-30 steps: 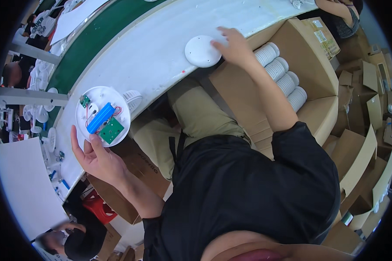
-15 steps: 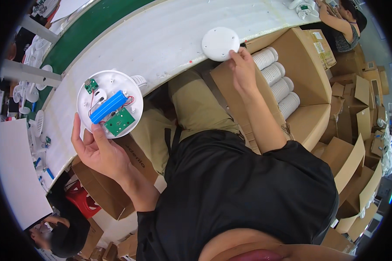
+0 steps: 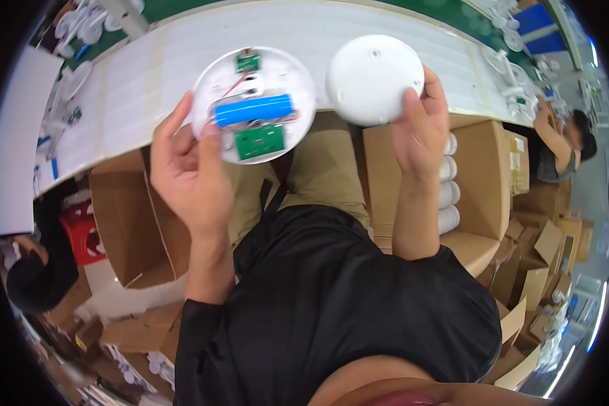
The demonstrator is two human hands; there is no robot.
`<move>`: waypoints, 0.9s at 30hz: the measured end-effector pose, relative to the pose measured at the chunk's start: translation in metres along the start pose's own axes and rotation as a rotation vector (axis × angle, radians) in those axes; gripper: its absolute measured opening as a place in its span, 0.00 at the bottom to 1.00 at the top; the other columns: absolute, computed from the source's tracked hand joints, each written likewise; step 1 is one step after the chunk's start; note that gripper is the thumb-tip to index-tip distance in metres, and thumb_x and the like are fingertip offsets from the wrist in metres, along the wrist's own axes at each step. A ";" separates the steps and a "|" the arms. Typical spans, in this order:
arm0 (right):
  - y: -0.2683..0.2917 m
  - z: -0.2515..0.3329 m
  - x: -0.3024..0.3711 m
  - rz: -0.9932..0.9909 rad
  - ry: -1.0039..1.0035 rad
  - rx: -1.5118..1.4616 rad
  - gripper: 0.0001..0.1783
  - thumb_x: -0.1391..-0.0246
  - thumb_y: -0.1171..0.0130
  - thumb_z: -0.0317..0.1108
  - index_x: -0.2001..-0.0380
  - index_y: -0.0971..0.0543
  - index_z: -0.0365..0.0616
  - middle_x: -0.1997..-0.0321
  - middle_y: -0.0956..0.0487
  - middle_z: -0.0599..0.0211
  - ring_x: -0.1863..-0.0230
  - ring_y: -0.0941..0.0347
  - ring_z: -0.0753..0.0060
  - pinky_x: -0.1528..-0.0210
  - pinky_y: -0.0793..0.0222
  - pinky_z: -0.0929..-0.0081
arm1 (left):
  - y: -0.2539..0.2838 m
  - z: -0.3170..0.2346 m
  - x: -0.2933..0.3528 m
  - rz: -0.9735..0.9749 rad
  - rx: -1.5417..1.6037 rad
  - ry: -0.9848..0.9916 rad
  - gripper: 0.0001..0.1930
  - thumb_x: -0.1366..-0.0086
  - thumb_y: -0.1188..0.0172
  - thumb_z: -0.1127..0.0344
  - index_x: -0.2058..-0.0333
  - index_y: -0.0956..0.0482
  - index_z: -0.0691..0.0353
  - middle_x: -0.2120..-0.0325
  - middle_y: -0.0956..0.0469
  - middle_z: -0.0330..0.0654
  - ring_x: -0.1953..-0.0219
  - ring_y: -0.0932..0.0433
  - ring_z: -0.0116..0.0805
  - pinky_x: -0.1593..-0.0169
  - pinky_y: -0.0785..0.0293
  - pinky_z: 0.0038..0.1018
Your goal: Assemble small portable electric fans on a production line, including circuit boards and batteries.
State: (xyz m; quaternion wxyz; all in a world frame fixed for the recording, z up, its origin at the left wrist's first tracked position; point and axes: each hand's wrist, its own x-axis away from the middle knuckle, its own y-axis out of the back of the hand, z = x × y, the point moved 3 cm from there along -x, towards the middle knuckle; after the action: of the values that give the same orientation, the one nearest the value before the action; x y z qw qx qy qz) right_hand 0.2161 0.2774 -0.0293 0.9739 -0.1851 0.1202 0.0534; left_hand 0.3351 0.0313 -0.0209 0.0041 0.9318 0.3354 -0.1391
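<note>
My left hand (image 3: 195,166) grips the lower left rim of a round white housing (image 3: 210,78), its open inside facing up. In the housing lie a blue cylindrical battery (image 3: 254,110), a green circuit board (image 3: 259,141) below it and a smaller green board (image 3: 247,61) at the top, joined by thin wires. Just to the right, my right hand (image 3: 423,128) pinches the edge of a round white cover (image 3: 372,78) with small holes near its rim. Housing and cover are side by side with a narrow gap, both above the front edge of the white worktable (image 3: 162,74).
Right of my legs, an open cardboard box (image 3: 477,183) holds stacked white round parts (image 3: 448,193). Another open box (image 3: 132,216) stands at left. Co-workers sit at far right (image 3: 560,139) and lower left (image 3: 44,260). White fan-like parts (image 3: 517,81) lie on the table's right end.
My view has turned, so the table runs more level across. The two hands have come closer together, bringing housing and cover near each other and nearer to me. Both holds remain.
</note>
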 end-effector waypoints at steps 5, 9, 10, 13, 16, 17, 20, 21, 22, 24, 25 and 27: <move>-0.047 0.019 0.025 0.208 -0.078 -0.137 0.25 0.39 0.50 0.26 0.39 0.36 0.32 0.45 0.28 0.51 0.47 0.30 0.66 0.44 0.33 0.75 | -0.005 0.000 0.011 0.007 -0.056 -0.035 0.21 0.34 0.45 0.78 0.42 0.32 0.70 0.57 0.20 0.57 0.58 0.19 0.34 0.54 0.22 0.21; -0.076 0.006 0.030 0.266 -0.052 -0.088 0.25 0.39 0.49 0.25 0.39 0.36 0.33 0.45 0.28 0.53 0.48 0.31 0.67 0.43 0.34 0.74 | -0.009 0.003 0.017 0.008 -0.082 -0.086 0.22 0.33 0.45 0.77 0.41 0.33 0.69 0.55 0.21 0.59 0.57 0.19 0.35 0.55 0.21 0.22; -0.082 0.001 0.032 0.261 -0.054 -0.080 0.25 0.39 0.49 0.25 0.39 0.36 0.33 0.45 0.28 0.53 0.48 0.31 0.67 0.43 0.34 0.75 | -0.010 0.004 0.018 0.000 -0.082 -0.113 0.22 0.33 0.44 0.77 0.41 0.33 0.69 0.54 0.22 0.59 0.57 0.19 0.35 0.55 0.21 0.22; -0.090 -0.006 0.035 0.241 -0.006 -0.034 0.24 0.39 0.48 0.25 0.40 0.35 0.33 0.45 0.29 0.55 0.50 0.31 0.68 0.44 0.35 0.76 | -0.008 0.010 0.021 -0.013 -0.085 -0.160 0.22 0.33 0.44 0.77 0.41 0.34 0.69 0.52 0.23 0.60 0.57 0.19 0.35 0.55 0.20 0.21; -0.091 -0.006 0.040 0.306 -0.064 -0.023 0.24 0.39 0.48 0.25 0.40 0.34 0.33 0.46 0.29 0.57 0.51 0.31 0.68 0.45 0.35 0.77 | -0.003 0.018 0.026 -0.043 -0.104 -0.183 0.22 0.33 0.45 0.76 0.41 0.33 0.70 0.51 0.25 0.55 0.58 0.20 0.34 0.56 0.21 0.21; -0.091 -0.005 0.041 0.326 -0.067 0.000 0.24 0.39 0.47 0.25 0.40 0.33 0.33 0.46 0.29 0.57 0.51 0.32 0.68 0.45 0.35 0.77 | -0.001 0.019 0.028 -0.052 -0.122 -0.217 0.22 0.33 0.45 0.76 0.41 0.33 0.71 0.51 0.26 0.54 0.58 0.20 0.34 0.56 0.21 0.21; -0.091 -0.003 0.043 0.348 -0.043 0.087 0.25 0.39 0.47 0.26 0.40 0.34 0.32 0.44 0.29 0.56 0.49 0.32 0.67 0.44 0.36 0.75 | 0.003 0.026 0.035 -0.059 0.110 -0.100 0.22 0.32 0.46 0.73 0.41 0.34 0.71 0.49 0.27 0.54 0.55 0.20 0.36 0.53 0.22 0.23; -0.091 -0.003 0.044 0.361 -0.018 0.140 0.25 0.39 0.47 0.27 0.39 0.34 0.32 0.43 0.30 0.55 0.47 0.33 0.66 0.43 0.36 0.74 | 0.005 0.026 0.037 -0.065 0.222 -0.060 0.22 0.32 0.47 0.72 0.41 0.34 0.71 0.48 0.27 0.54 0.54 0.21 0.37 0.52 0.22 0.24; -0.091 -0.002 0.045 0.378 0.013 0.198 0.25 0.39 0.47 0.27 0.39 0.34 0.32 0.43 0.30 0.54 0.47 0.33 0.66 0.43 0.37 0.73 | 0.007 0.026 0.039 -0.072 0.333 -0.019 0.22 0.31 0.48 0.70 0.40 0.34 0.72 0.48 0.28 0.54 0.53 0.21 0.38 0.50 0.23 0.25; -0.090 -0.003 0.046 0.391 0.000 0.217 0.26 0.40 0.47 0.27 0.39 0.34 0.32 0.42 0.30 0.54 0.46 0.33 0.66 0.42 0.37 0.73 | 0.009 0.021 0.045 -0.034 0.250 0.001 0.23 0.31 0.48 0.68 0.40 0.35 0.72 0.47 0.28 0.54 0.52 0.22 0.39 0.49 0.24 0.26; -0.090 -0.003 0.047 0.411 0.007 0.241 0.26 0.40 0.46 0.27 0.39 0.33 0.32 0.42 0.30 0.54 0.46 0.33 0.66 0.43 0.37 0.73 | 0.010 0.018 0.046 0.007 0.173 0.008 0.23 0.31 0.48 0.67 0.40 0.35 0.72 0.47 0.28 0.54 0.50 0.23 0.40 0.47 0.25 0.27; -0.089 -0.004 0.048 0.449 0.023 0.287 0.27 0.41 0.45 0.27 0.39 0.33 0.32 0.42 0.31 0.55 0.47 0.34 0.66 0.43 0.37 0.74 | 0.010 0.013 0.048 0.103 0.016 0.011 0.24 0.30 0.49 0.63 0.40 0.35 0.72 0.46 0.29 0.54 0.48 0.24 0.42 0.45 0.27 0.29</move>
State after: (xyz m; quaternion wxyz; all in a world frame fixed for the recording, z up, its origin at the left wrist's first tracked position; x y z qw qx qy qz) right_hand 0.2754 0.1969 -0.0140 0.9524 -0.0142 0.1757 0.2486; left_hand 0.3735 0.0520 -0.0467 0.0020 0.9485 0.2860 -0.1364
